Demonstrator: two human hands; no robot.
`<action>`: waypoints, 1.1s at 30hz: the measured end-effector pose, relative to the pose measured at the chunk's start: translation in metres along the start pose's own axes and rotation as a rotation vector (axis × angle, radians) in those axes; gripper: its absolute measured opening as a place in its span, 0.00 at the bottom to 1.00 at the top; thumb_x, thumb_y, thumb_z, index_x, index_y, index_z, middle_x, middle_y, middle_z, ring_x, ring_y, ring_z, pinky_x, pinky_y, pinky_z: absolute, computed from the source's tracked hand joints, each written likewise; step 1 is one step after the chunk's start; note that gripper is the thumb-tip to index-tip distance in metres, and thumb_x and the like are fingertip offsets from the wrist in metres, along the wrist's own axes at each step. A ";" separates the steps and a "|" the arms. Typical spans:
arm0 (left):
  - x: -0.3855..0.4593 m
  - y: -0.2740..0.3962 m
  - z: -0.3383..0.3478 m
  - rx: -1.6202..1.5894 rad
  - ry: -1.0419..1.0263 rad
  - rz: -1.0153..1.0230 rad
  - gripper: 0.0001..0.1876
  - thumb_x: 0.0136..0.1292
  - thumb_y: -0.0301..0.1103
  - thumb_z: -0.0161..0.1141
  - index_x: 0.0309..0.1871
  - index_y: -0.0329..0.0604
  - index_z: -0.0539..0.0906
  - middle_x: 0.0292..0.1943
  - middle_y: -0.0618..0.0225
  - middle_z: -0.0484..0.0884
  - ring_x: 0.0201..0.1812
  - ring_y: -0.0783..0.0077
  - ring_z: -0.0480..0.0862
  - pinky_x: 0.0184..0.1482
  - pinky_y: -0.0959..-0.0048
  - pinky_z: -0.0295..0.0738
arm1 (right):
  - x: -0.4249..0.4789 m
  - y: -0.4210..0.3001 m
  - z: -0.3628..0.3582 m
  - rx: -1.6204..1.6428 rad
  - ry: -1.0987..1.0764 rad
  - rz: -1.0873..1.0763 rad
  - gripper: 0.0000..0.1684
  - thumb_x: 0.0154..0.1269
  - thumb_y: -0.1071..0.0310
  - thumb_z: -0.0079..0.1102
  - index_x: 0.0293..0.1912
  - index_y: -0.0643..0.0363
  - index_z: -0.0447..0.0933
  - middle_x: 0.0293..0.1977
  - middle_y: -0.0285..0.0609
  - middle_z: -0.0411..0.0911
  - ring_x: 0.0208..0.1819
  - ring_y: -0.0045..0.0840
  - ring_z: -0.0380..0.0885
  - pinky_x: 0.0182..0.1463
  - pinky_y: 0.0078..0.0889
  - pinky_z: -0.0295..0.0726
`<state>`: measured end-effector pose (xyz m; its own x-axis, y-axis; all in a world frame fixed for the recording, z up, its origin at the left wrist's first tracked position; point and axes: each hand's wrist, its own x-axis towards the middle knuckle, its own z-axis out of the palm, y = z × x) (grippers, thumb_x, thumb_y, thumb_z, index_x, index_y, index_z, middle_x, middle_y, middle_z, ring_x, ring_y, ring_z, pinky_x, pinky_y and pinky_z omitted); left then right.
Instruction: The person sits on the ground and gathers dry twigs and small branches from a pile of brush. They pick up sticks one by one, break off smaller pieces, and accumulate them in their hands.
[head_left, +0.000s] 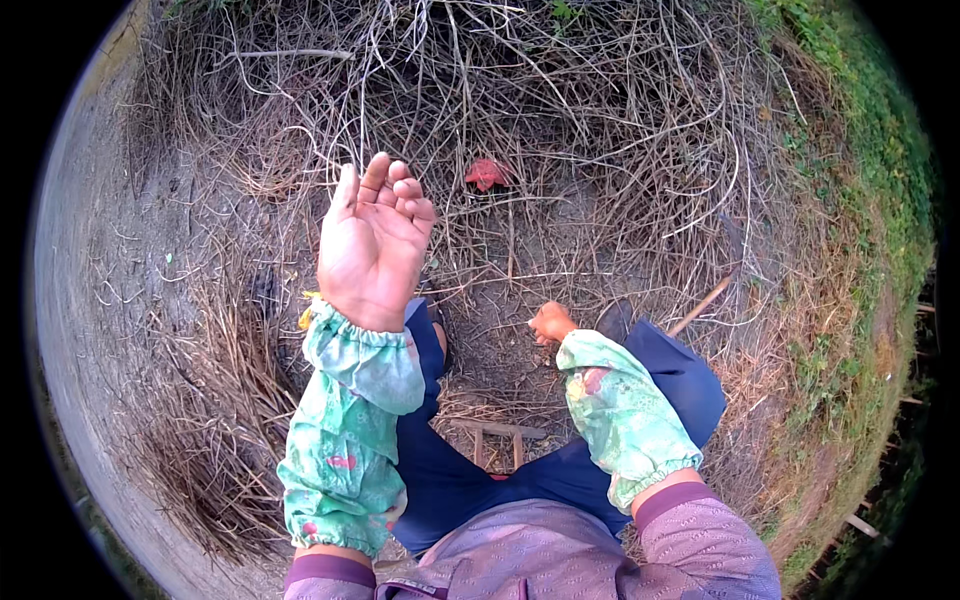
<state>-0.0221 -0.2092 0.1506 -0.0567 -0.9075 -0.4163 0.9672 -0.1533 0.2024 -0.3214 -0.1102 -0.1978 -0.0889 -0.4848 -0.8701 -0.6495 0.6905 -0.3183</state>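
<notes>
My left hand (375, 247) is raised above the ground, palm up, fingers loosely bent and apart, holding nothing. A green patterned sleeve cover (345, 442) runs along that forearm, with a yellow tie at the wrist. My right hand (553, 324) is low, just inside my right knee, its fingers curled in and nothing seen in them. Its forearm wears a matching sleeve cover (622, 405). Ahead of both hands lies a wide heap of thin dry twigs (525, 97). A crumpled red object (487, 174) sits at the heap's near edge.
A bundle of dry sticks (225, 420) lies to my left. On my right, a tool with a wooden handle (701, 304) and a dark head lies past my knee. A wooden frame (499, 430) shows between my legs. Green plants (877, 112) line the far right.
</notes>
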 end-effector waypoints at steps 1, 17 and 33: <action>-0.004 0.013 -0.020 -0.054 -0.059 0.007 0.16 0.78 0.42 0.49 0.50 0.36 0.77 0.43 0.62 0.77 0.40 0.70 0.76 0.45 0.71 0.74 | -0.004 -0.058 0.002 -0.010 -0.082 -0.075 0.12 0.65 0.66 0.65 0.33 0.67 0.79 0.24 0.45 0.82 0.20 0.27 0.83 0.20 0.29 0.81; 0.038 0.002 0.037 0.020 0.168 -0.058 0.14 0.79 0.39 0.44 0.52 0.41 0.77 0.38 0.68 0.75 0.32 0.77 0.69 0.38 0.75 0.65 | 0.166 -0.426 -0.097 0.081 0.533 -0.455 0.32 0.51 0.56 0.75 0.49 0.70 0.79 0.50 0.65 0.80 0.56 0.54 0.78 0.60 0.46 0.77; 0.069 0.016 0.045 0.037 0.223 -0.148 0.12 0.79 0.39 0.43 0.51 0.43 0.75 0.38 0.67 0.75 0.29 0.77 0.68 0.36 0.75 0.64 | 0.207 -0.515 -0.008 0.886 0.451 -0.266 0.36 0.49 0.53 0.80 0.50 0.70 0.77 0.49 0.59 0.82 0.54 0.51 0.79 0.59 0.47 0.75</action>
<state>-0.0218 -0.2919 0.1647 -0.1369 -0.7665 -0.6275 0.9426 -0.2956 0.1554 -0.0109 -0.5706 -0.2115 -0.4179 -0.7102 -0.5666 0.0848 0.5904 -0.8026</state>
